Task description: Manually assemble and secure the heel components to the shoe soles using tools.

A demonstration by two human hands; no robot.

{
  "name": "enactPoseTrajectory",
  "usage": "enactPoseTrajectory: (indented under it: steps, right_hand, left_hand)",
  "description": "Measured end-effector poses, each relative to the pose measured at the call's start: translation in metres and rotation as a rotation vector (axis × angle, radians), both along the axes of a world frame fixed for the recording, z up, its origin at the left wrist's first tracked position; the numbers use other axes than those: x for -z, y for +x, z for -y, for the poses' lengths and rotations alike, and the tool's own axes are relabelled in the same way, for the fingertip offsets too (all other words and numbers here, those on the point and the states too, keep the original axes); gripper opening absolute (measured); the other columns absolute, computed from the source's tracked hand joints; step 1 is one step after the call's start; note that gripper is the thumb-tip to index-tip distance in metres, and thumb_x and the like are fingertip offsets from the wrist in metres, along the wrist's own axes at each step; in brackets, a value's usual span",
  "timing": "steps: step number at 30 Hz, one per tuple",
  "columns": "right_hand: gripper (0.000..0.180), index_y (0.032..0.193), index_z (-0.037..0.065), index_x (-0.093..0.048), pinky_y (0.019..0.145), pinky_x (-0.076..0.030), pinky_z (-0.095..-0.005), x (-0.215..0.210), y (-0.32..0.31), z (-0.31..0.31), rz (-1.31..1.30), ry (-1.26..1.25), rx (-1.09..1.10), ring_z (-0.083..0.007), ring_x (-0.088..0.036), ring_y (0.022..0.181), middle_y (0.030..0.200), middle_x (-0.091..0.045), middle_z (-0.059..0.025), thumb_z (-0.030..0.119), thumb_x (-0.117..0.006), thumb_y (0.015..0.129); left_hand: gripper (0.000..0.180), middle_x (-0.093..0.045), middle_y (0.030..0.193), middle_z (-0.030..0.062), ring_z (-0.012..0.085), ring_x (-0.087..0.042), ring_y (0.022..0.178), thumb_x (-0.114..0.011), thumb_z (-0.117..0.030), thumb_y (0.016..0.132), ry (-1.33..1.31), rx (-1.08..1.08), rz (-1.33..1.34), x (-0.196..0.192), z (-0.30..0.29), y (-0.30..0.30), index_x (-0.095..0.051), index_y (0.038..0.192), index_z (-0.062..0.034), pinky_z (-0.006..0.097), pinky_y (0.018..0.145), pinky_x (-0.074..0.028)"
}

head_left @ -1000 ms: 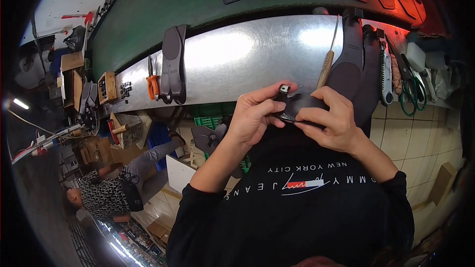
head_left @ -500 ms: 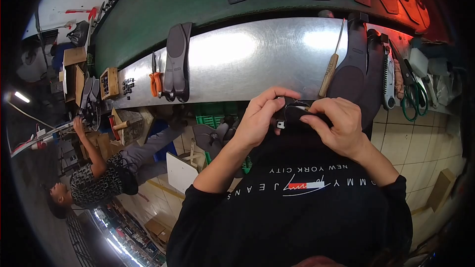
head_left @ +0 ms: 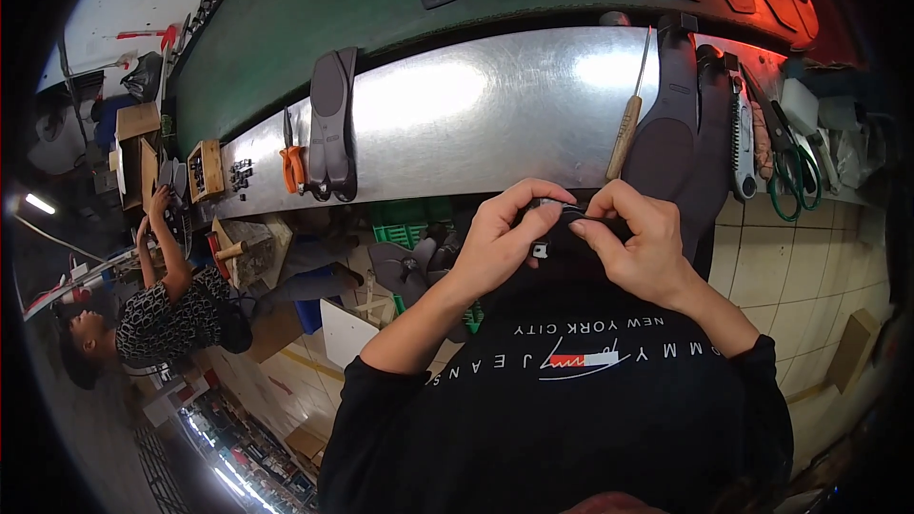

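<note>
In front of my chest, both hands pinch a black strap (head_left: 569, 216) that is mostly hidden by the fingers. My left hand (head_left: 497, 243) closes thumb and fingers on its left part, with a small shiny metal buckle (head_left: 540, 250) hanging just below the thumb. My right hand (head_left: 644, 240) grips the right part between thumb and bent forefinger. Beyond the right hand, dark shoe soles (head_left: 661, 148) lie on the metal bench, their near ends reaching past its edge. A wooden-handled awl (head_left: 625, 140) rests left of them.
Orange-handled pliers (head_left: 292, 168) lie beside a pair of dark soles (head_left: 330, 128) on the metal bench (head_left: 495, 124). Small black pieces (head_left: 242, 175) and a wooden box (head_left: 205, 173) sit further left. Green-handled scissors (head_left: 792, 179) lie right. A co-worker (head_left: 171, 314) is at far left.
My fingertips have drawn closer together on the strap, and less of it shows. The co-worker's arms have shifted, with both hands now at the work on the left. My view has shifted slightly.
</note>
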State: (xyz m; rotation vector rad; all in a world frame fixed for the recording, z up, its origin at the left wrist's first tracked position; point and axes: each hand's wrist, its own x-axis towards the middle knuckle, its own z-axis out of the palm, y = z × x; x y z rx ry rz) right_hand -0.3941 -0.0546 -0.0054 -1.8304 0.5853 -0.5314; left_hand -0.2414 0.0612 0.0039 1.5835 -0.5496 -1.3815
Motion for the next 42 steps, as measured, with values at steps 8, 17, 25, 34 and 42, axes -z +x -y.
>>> enactPoseTrajectory:
  steps: [8,17,25,34,42]
  right_hand:
    - [0.017,0.077,0.001,-0.057,0.048,-0.045,-0.0279,0.001,-0.003,-0.001,-0.005,0.098,0.004,-0.0190,-0.064,0.056,0.063,-0.062,-0.0094,0.005,-0.073,0.076]
    - [0.016,0.084,0.000,-0.062,0.053,-0.048,-0.0262,0.008,-0.005,-0.003,0.003,0.086,0.036,-0.0171,-0.068,0.062,0.071,-0.067,-0.0113,0.006,-0.075,0.076]
    - [0.012,0.081,-0.001,-0.064,0.058,-0.044,-0.0204,-0.019,0.001,0.024,-0.050,0.606,-0.221,-0.0041,-0.055,0.062,0.066,-0.062,0.0006,0.007,-0.073,0.079]
    - [0.013,0.098,0.002,-0.066,0.066,-0.047,-0.0269,-0.033,0.034,0.109,0.199,-0.386,0.396,-0.0207,-0.063,0.077,0.091,-0.066,-0.0113,0.008,-0.057,0.091]
    - [0.036,0.120,0.008,-0.061,0.068,-0.044,-0.0407,0.048,0.056,0.093,-0.298,-0.733,0.218,-0.0274,-0.054,0.073,0.077,-0.058,-0.0101,0.010,-0.062,0.083]
  left_hand:
    - [0.022,-0.055,0.072,-0.0052,0.0009,-0.051,0.061,-0.056,-0.019,0.093,-0.054,0.103,0.082,0.002,-0.004,0.004,-0.063,0.110,-0.0070,0.017,0.048,-0.042]
    - [0.018,-0.052,0.066,-0.0063,0.0002,-0.046,0.054,-0.057,-0.016,0.092,-0.033,0.046,0.063,0.008,-0.003,0.003,-0.064,0.105,-0.0056,0.017,0.045,-0.037]
    - [0.014,-0.063,0.087,0.0021,0.0062,-0.056,0.075,-0.062,-0.008,0.088,-0.219,0.074,0.167,-0.019,-0.004,0.008,-0.065,0.100,-0.0008,0.021,0.065,-0.045]
    - [0.027,-0.063,0.110,0.0101,0.0167,-0.064,0.088,-0.055,-0.011,0.093,-0.345,-0.650,-0.144,0.007,-0.032,0.062,-0.057,0.119,-0.0026,0.030,0.067,-0.058]
    - [0.037,-0.063,0.116,0.0071,0.0225,-0.062,0.106,-0.063,-0.024,0.091,-0.149,-0.796,-0.646,0.053,-0.018,0.047,-0.055,0.124,-0.0105,0.026,0.072,-0.053]
